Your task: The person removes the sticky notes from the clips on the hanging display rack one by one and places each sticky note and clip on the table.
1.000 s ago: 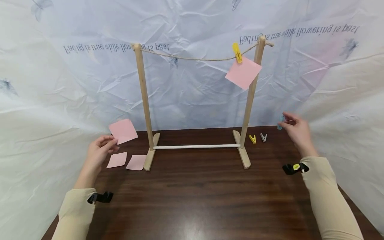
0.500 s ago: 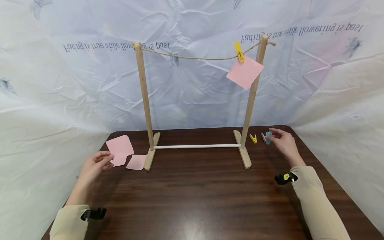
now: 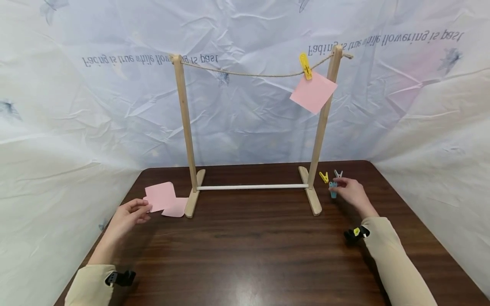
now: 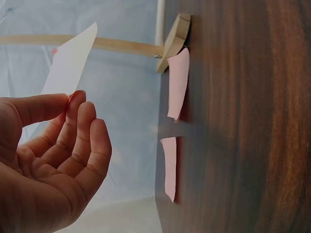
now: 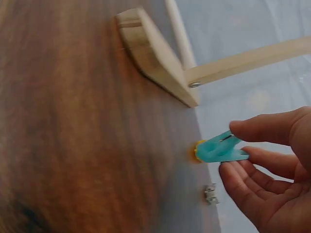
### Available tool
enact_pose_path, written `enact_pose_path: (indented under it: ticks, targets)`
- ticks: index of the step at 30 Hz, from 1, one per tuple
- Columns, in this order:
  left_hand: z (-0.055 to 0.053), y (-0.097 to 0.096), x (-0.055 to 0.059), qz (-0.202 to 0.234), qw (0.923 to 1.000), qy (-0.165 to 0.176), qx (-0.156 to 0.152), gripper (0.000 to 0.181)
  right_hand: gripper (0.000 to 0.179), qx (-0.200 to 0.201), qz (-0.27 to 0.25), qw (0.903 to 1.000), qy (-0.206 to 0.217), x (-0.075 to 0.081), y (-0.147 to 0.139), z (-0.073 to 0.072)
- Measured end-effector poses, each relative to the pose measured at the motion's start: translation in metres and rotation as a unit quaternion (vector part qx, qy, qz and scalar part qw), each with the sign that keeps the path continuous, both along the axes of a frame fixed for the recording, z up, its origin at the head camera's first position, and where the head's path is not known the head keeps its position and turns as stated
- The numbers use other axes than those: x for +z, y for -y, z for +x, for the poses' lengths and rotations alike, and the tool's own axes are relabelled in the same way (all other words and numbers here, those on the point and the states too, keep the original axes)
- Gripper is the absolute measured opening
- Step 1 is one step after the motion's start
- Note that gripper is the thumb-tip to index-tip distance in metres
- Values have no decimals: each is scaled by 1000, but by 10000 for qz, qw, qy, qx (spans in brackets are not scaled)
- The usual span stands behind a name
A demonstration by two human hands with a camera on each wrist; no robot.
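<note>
My left hand [image 3: 128,219] pinches a pink paper square [image 3: 160,196] by its edge between thumb and forefinger. In the left wrist view that held paper [image 4: 73,63] stands up off the table, above two more pink squares lying there, one paper [image 4: 179,85] near the stand's foot and another paper [image 4: 169,167] nearer the hand. My right hand [image 3: 354,196] holds a teal clothespin [image 5: 222,148] between thumb and fingers, over the table right of the stand. Just behind it lie a yellow clothespin [image 3: 323,177] and a grey clothespin [image 3: 338,174].
A wooden stand [image 3: 185,123] with two posts and a white crossbar [image 3: 252,187] stands mid-table. A sagging twine line [image 3: 245,75] joins its tops. Near the right post, a yellow clothespin [image 3: 306,66] holds a hanging pink square [image 3: 314,92]. A printed cloth [image 3: 249,127] hangs behind.
My right hand has brought the teal clothespin left and down, towards the front of the other two clothespins. My left hand has lowered the pink paper, then shifted slightly right.
</note>
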State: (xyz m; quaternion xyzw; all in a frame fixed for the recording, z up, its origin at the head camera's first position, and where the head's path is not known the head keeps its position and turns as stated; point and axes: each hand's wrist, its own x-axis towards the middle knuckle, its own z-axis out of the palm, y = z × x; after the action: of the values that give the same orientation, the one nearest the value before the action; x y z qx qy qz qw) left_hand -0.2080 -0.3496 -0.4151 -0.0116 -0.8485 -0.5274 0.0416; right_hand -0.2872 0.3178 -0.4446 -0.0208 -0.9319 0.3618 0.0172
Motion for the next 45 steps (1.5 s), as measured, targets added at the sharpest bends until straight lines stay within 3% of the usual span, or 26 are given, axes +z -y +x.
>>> enact_pose_path:
  ticks: [4,11,26,32,41,45]
  targets:
    - [-2,-2,-4,-99,9999,85,-29,34,53,81,114,9995,291,-7,2,-3]
    - [-2,-1,-7,-178,9995,255,-83,34,54,-23,93,9991,409,-14,3,-4]
    - [0,1,1,-518,9980,326,-149,34,60,-167,-120,9988,452,-22,0,-9]
    - [-2,-2,-3,-507,9975,375,-321,33,65,-122,-210,9975,670,-23,-3,-8]
    - [-2,-3,-10,-758,9952,551,-275,31,68,-103,-423,9959,793,-22,-5,-9]
    - [-2,1,-16,-839,9934,672,-392,26,70,-53,-432,9955,846,-21,-6,-9]
